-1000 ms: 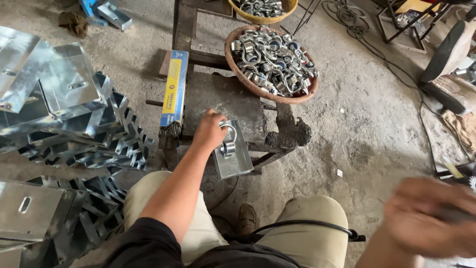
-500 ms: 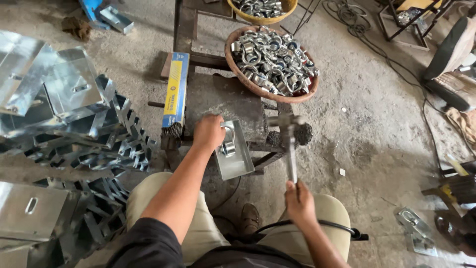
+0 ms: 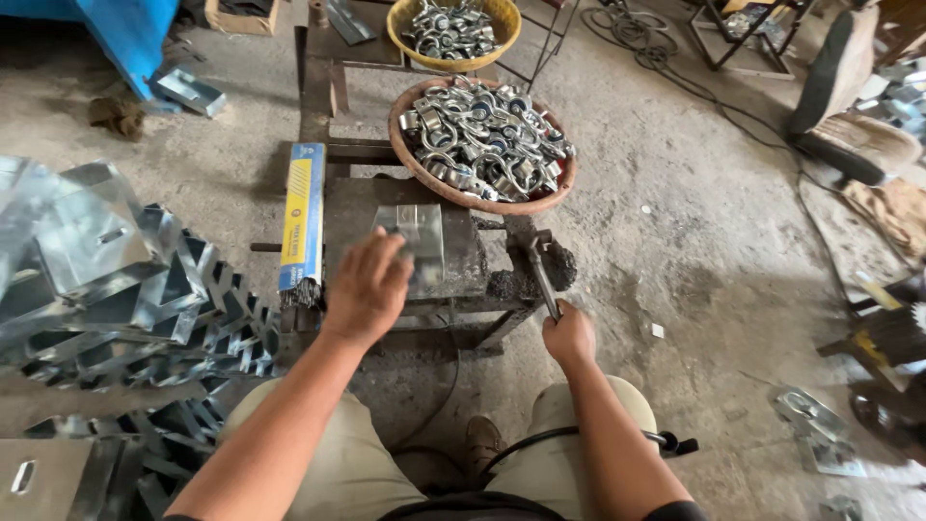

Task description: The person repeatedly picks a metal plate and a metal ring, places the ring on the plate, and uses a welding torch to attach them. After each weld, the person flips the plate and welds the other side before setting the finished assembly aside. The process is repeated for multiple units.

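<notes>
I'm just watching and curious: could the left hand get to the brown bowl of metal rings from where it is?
Probably yes. The left hand hovers over the flat metal plate on the small bench, and the brown bowl of rings sits just beyond it, with nothing standing between them.

Flat rectangular plate of shiny galvanised sheet metal (image 3: 417,243) — lying face up on the dark, grimy steel table (image 3: 463,275), long side running away from the viewer, a small raised fitting near its middle, details blurred. Near edge partly covered by the left hand (image 3: 367,287), palm down, fingers (image 3: 386,253) spread over the plate's lower left corner. Slim dark metal rod-like handle (image 3: 541,275) — slanting from the table's right edge down toward the viewer, its lower end gripped in the closed right hand (image 3: 569,336), its upper end at a blackened lump by the table's corner.
</notes>
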The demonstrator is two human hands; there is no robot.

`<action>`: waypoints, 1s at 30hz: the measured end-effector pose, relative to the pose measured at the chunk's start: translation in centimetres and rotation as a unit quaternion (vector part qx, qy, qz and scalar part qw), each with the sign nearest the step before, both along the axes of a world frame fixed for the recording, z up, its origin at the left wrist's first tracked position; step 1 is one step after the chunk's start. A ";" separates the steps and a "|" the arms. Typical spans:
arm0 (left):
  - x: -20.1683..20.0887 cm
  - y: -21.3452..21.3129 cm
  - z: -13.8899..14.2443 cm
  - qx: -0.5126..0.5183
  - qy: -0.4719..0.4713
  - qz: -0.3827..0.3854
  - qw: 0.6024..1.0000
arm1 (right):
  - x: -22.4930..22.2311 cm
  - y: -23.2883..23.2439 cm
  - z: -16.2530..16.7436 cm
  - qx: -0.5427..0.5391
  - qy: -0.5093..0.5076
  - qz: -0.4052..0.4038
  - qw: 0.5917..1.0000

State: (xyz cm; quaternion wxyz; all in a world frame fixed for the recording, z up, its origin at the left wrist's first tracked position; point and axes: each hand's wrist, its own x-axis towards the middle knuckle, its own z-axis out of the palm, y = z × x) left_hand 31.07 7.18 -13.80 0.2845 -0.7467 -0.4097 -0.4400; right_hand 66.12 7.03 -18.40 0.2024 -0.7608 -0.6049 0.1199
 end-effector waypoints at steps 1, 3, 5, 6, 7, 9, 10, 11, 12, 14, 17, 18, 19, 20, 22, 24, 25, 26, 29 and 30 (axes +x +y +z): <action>0.0 -0.3 -0.9 -0.090 0.042 -0.004 0.995 | 0.0 0.5 -0.3 -0.017 0.015 -0.010 1.000; -0.1 -1.2 -2.7 -0.267 0.124 -0.008 0.956 | 0.1 1.4 -0.7 -0.052 0.048 -0.029 0.997; -0.1 -1.6 -4.0 -0.277 0.079 -0.020 0.957 | 0.2 2.0 -0.8 -0.050 0.024 -0.007 0.998; -0.1 -1.6 -4.5 -0.286 0.056 -0.029 0.956 | 0.3 2.1 -0.8 -0.053 0.011 0.002 0.999; 0.0 -1.3 -4.7 -0.333 0.026 -0.010 0.943 | 0.4 2.1 -0.9 -0.066 0.021 -0.006 0.998; 0.3 0.1 -4.6 -0.422 -0.038 0.026 0.905 | 1.2 1.9 -1.0 -0.091 0.037 -0.024 0.995; 0.4 1.1 -4.4 -0.389 -0.040 0.023 0.920 | 1.7 1.6 -1.0 -0.054 0.038 -0.007 0.998; 0.5 2.2 -4.1 -0.353 -0.042 0.019 0.934 | 2.5 1.1 -0.8 -0.016 0.038 0.009 0.999; 0.5 3.4 -3.8 -0.317 -0.043 0.013 0.947 | 3.5 0.6 -0.6 0.023 0.039 0.024 0.999; 0.6 5.7 -3.4 -0.325 -0.079 0.009 0.942 | 6.4 -1.2 0.1 -0.009 0.094 0.012 0.995; 0.9 7.9 -3.6 -0.438 -0.167 -0.018 0.883 | 11.7 -5.9 1.2 -0.016 0.043 -0.043 0.998; 1.2 8.4 -3.9 -0.491 -0.198 -0.031 0.848 | 13.6 -7.9 1.4 -0.005 0.015 -0.059 0.998; 1.5 8.6 -4.3 -0.467 -0.231 -0.030 0.853 | 15.5 -9.9 1.5 -0.046 -0.002 -0.097 0.994; 1.9 8.7 -4.7 -0.442 -0.264 -0.028 0.857 | 17.2 -11.8 1.6 -0.086 -0.019 -0.134 0.987; 2.7 9.0 -5.3 -0.381 -0.294 0.002 0.876 | 19.9 -15.7 1.1 -0.056 -0.094 -0.150 0.983; 3.4 9.0 -5.8 -0.317 -0.285 0.059 0.903 | 21.0 -18.2 -0.3 -0.184 0.042 -0.261 0.947; 3.7 9.0 -5.8 -0.327 -0.290 0.057 0.898 | 21.3 -19.0 -1.1 -0.244 0.108 -0.311 0.912; 3.8 9.1 -5.7 -0.335 -0.296 0.056 0.893 | 21.2 -19.5 -2.0 -0.245 0.212 -0.344 0.881; 3.9 9.0 -5.2 -0.340 -0.289 0.027 0.894 | 19.7 -19.4 -4.8 -0.201 0.490 -0.387 0.754; 3.8 9.0 -5.0 -0.339 -0.284 0.015 0.897 | 19.3 -18.9 -5.4 -0.167 0.563 -0.380 0.714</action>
